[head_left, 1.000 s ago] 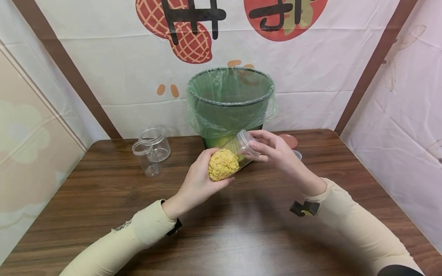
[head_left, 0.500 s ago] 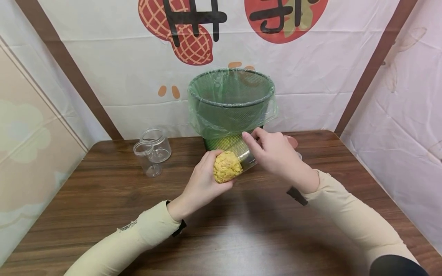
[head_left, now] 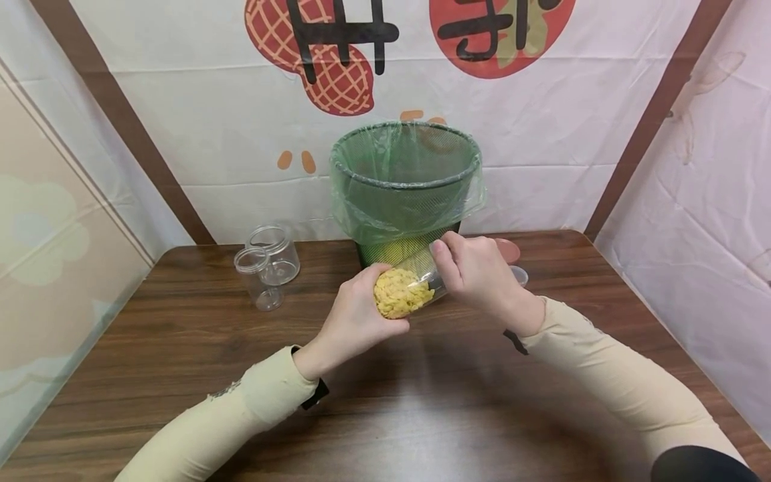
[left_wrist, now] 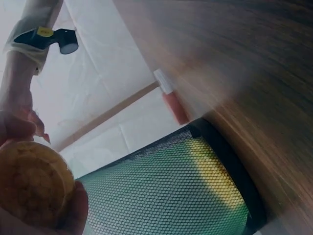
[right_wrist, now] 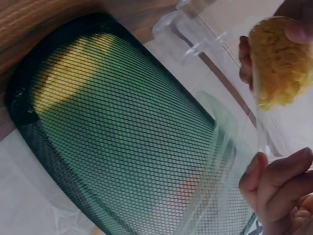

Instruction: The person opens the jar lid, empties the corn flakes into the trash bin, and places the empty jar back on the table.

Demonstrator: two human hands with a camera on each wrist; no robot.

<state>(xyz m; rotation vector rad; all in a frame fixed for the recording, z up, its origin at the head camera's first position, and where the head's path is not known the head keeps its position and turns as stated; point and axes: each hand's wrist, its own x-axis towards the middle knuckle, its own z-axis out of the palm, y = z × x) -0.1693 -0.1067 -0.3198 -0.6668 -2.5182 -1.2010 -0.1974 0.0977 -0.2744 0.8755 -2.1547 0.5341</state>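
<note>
A clear plastic jar (head_left: 402, 292) packed with yellow flakes lies tilted above the table, just in front of the green bin. My left hand (head_left: 355, 321) cups the jar's base, which shows as a yellow disc (left_wrist: 32, 188) in the left wrist view. My right hand (head_left: 476, 268) curls over the jar's upper end and hides its mouth, so I cannot tell whether a lid is on. The right wrist view shows the yellow flakes (right_wrist: 281, 61) through the clear wall and my right fingers (right_wrist: 279, 186) below it.
A green mesh waste bin (head_left: 403, 181) lined with a green bag stands at the table's back centre. Two empty clear jars (head_left: 265, 264) stand to its left. A pinkish lid (head_left: 509, 250) and a clear lid (head_left: 519, 274) lie behind my right hand. Cloth walls enclose the wooden table (head_left: 181, 348).
My right hand has gone from fingertips on the jar's clear cap to a full grip over its upper end. The jar has sunk slightly and come closer to the bin.
</note>
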